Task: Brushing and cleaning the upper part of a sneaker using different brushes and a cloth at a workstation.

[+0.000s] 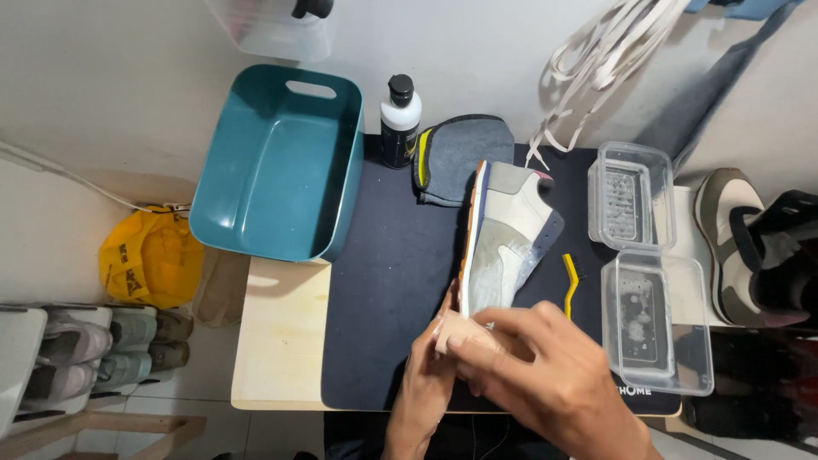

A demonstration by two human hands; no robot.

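A grey and beige sneaker (506, 238) lies on its side on a dark mat (388, 281), sole to the left, toe toward me. My left hand (430, 375) grips the toe end from below and the left. My right hand (545, 375) covers the toe from the right, fingers curled over it. What the right hand's fingers press on is hidden. A yellow brush handle (570, 281) lies just right of the shoe.
A teal tub (281, 162) sits at the table's left. A black-capped white bottle (399, 119) and a grey mitt (460, 158) stand behind the shoe. Two clear plastic trays (656, 281) lie right. White laces (596, 60) hang on the wall. Another sneaker (741, 247) sits far right.
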